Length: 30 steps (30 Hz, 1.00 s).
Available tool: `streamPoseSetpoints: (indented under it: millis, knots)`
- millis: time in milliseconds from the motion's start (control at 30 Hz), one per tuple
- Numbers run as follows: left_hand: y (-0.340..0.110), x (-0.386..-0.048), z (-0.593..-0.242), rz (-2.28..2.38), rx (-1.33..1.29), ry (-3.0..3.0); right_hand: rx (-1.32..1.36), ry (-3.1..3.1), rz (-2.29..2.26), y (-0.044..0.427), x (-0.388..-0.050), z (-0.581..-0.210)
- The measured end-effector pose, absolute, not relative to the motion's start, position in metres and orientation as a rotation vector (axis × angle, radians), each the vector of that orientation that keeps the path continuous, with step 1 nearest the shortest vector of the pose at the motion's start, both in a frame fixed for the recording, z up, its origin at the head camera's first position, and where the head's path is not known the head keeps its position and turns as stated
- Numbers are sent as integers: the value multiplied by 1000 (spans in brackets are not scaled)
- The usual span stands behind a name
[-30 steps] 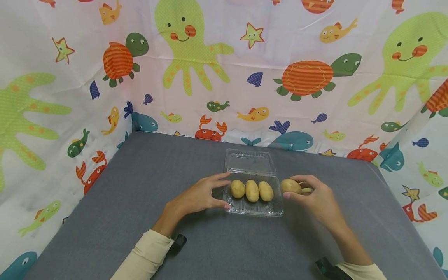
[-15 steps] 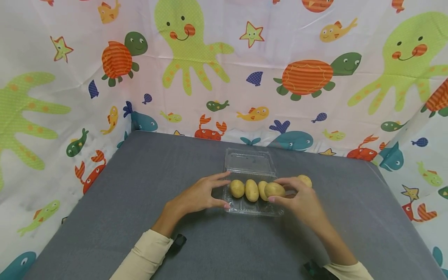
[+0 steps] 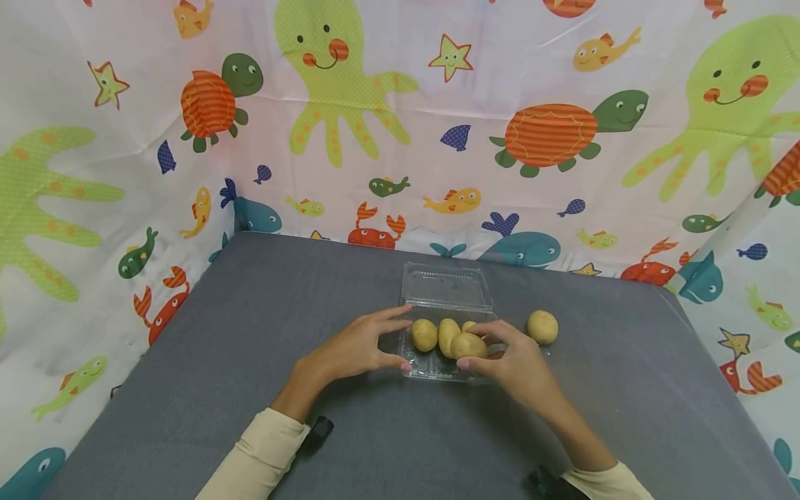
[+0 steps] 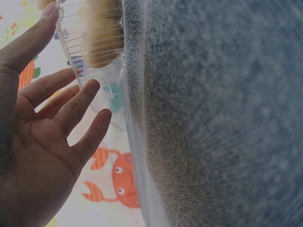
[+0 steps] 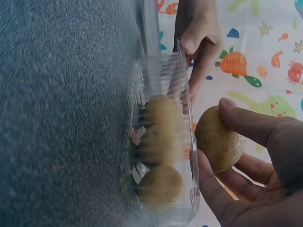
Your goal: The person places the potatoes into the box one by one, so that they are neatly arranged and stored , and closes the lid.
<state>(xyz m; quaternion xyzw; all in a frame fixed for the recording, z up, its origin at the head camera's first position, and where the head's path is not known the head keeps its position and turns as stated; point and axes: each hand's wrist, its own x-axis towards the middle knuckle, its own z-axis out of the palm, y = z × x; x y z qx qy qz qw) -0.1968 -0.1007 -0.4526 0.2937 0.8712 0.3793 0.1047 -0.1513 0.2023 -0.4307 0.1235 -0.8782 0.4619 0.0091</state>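
Note:
A clear plastic clamshell container lies with its lid folded back away from me. Three potatoes sit in a row in its base, among them the left one; the rightmost is partly hidden. Between thumb and fingers, my right hand holds another potato above the base, higher than the rim in the right wrist view. My left hand touches the container's left side, its thumb at the near end and its fingers spread toward the back, as the left wrist view also shows.
One loose potato lies on the grey tabletop, right of the container and just beyond my right hand. A curtain printed with sea animals stands behind and along both sides of the table.
My right hand has carried its potato leftward, from beside the container to over its base. The loose potato behind that hand has come into full view. My left hand stays put.

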Motion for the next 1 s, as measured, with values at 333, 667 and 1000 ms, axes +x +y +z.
streamPoseSetpoints:
  millis: [333,667,1000]
  knots:
    - [-101,-196,-451,1110,855,2572,446,-2777,1331,189,-152,-435]
    - [-100,-198,-454,1119,873,2568,486,-2786,1404,179,-153,-440]
    - [-100,-196,-452,1124,851,2573,510,-2798,1300,168,-157,-441]
